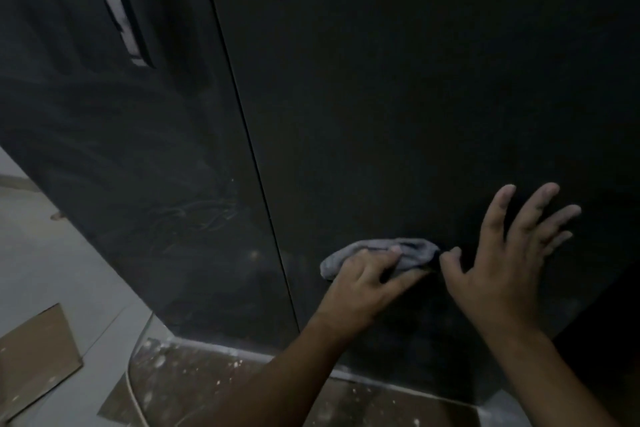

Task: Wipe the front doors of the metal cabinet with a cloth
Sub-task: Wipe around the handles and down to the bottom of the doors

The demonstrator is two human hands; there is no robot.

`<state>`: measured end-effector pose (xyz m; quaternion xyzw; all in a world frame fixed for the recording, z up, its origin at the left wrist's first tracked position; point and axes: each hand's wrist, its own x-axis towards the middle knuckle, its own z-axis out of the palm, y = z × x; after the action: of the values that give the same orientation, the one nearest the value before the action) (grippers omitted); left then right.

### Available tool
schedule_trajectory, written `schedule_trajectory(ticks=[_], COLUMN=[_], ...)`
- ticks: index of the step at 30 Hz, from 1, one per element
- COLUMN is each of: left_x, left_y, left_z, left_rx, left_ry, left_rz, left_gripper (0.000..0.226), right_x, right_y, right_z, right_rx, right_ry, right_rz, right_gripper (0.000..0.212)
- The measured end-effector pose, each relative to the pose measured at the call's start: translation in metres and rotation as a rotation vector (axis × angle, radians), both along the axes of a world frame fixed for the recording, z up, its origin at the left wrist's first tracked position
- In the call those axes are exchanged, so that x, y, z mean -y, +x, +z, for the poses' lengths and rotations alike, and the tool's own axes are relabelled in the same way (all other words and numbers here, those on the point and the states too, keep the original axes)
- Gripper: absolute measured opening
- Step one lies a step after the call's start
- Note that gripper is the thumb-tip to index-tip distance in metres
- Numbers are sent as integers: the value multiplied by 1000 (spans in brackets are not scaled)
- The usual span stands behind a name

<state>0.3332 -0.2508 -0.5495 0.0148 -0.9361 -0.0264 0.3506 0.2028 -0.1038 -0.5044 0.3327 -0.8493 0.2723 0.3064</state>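
Two hands are positioned low on the right door (415, 87) of the dark metal cabinet (121, 156). The left hand (363, 284) is gripping a bunched grey cloth (414, 253), fingers curled over it, pressing it to the door just right of the door seam (242, 107). The right hand (502, 274) is hovering beside the cloth, fingers spread and straight, grasping nothing. Cardboard (34, 354) is lying on the floor at left.

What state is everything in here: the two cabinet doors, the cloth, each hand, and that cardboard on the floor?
left door: closed, with scratches and smudges low down.
right door: closed, being wiped near the bottom.
cloth: bunched up, pressed against the right door.
left hand: grips the cloth.
right hand: fingers spread, against the right door, holding nothing.
cardboard: lying flat on the floor.
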Motion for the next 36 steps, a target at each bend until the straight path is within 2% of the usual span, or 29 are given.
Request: schedule_trajectory(ticks=[1, 2, 5, 9, 13, 17, 20, 24, 28, 32, 34, 36], left_x=[4, 8, 26, 55, 71, 54, 37, 10, -21, -35, -33, -29], left_y=[2, 2, -3, 10, 27, 15, 1, -14, -27, -34, -33, -31], left_z=[-7, -5, 20, 42, 22, 0, -8, -10, -22, -34, -30, -21], left_rx=[-31, -31, -225, -433, -438, -487, -500, -429, -163, 66, 121, 98], left_ry=[-103, -121, 12, -59, -35, 36, 69, 103, -91, -263, -297, -305], left_rz=[-43, -71, -24, 262, 384, 445, 462, 440, 237, 52, 37, 32], left_gripper=[42, 46, 41, 47, 58, 44, 54, 63, 50, 75, 78, 72], right_x=[-1, -1, -4, -8, -13, -26, -33, -34, -38, -53, -62, -69], right_y=[0, -1, -3, -4, -7, -13, -20, -20, -22, -33, -40, -45], right_z=[-1, -1, -2, -5, -9, -16, -19, -19, -19, -16, -15, -14], right_rx=[-5, -11, -27, -66, -108, -157, -169, -167, -158, -166, -169, -152], right_ry=[1, 2, 28, 76, 111, 164, 140, 107, 95, 107, 118, 99], right_rz=[5, 10, 30, 39, 66, 109, 139, 156, 173, 168, 126, 89], right_gripper=[116, 116, 114, 104, 91, 83, 79, 79, 78, 80, 80, 78])
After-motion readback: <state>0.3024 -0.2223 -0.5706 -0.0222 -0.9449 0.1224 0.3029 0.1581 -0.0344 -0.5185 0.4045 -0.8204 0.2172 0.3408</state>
